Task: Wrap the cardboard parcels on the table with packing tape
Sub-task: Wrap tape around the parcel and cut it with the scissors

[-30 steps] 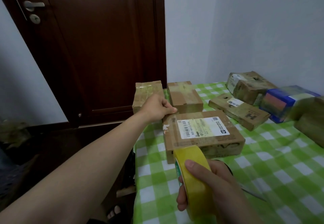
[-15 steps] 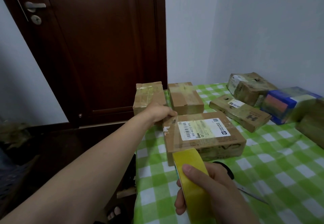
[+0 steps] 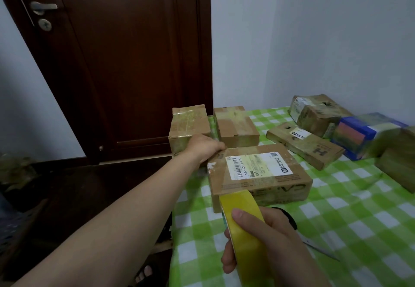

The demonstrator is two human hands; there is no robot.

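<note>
Packing day: on the table point(image 3: 359, 230), under its green-checked cloth, the labelled parcel point(image 3: 258, 174) lay flat near the left edge, closest to us of the several cartons there, with its white shipping label face up. We judged it a stiff, fairly light carton, broad and shallow. The glossy bands of old tape on its top looked slick, so the bare cardboard corners and edges seemed the surest places to hold. Its long axis ran left to right across our view, the right end turned slightly away, and the label's print ran sideways to us.

Our left hand point(image 3: 203, 146) was curled over the parcel's far-left corner, steadying it. Our right hand point(image 3: 269, 237) clasped the yellow tape roll point(image 3: 246, 248), thumb across its outer face. The roll stood on edge just before the parcel's near side, and we could not tell whether the two touched. We took the roll for a light, rigid ring with a smooth face, best gripped across its width.

The scissors point(image 3: 290, 220) lay on the cloth behind that hand, partly hidden.
</note>
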